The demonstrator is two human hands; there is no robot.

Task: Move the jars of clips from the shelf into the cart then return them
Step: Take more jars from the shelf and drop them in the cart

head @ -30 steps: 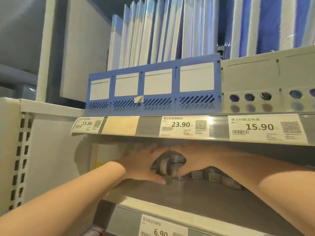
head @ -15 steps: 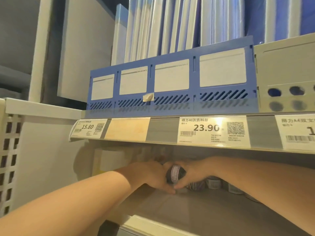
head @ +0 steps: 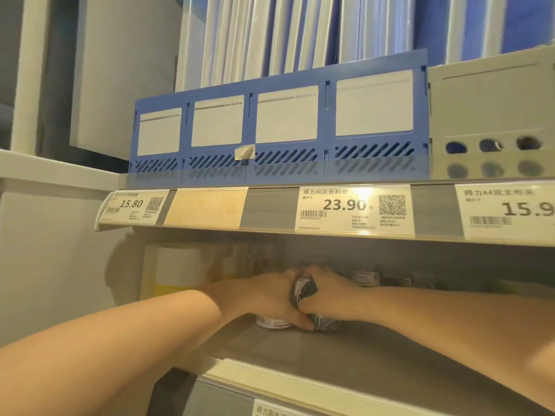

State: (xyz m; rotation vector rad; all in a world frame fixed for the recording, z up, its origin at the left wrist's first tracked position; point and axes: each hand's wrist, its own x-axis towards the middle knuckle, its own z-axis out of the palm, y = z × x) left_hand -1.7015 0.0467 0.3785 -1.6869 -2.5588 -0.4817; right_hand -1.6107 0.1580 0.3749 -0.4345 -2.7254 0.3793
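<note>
Deep inside the grey shelf [head: 375, 361], both my hands close around a small cluster of clip jars. A dark jar with a white label [head: 304, 291] is squeezed between my left hand [head: 270, 298] and my right hand [head: 327, 295]. Under my left hand stands another jar [head: 271, 322] on the shelf, showing a barcode label. A further dark jar [head: 326, 322] sits below my right hand. One more jar [head: 365, 277] stands behind, to the right. No cart is in view.
The shelf above [head: 330, 210] hangs low over my hands, with price tags along its lip. On it stand a blue file rack [head: 279, 130] and a grey rack [head: 492, 121]. A white and yellow box [head: 177, 268] stands at the back left. A white side panel [head: 54, 250] closes the left.
The camera has moved closer and tilted up. Both hands stayed together round the jars at the back of the shelf, with the labelled jar still held between them.
</note>
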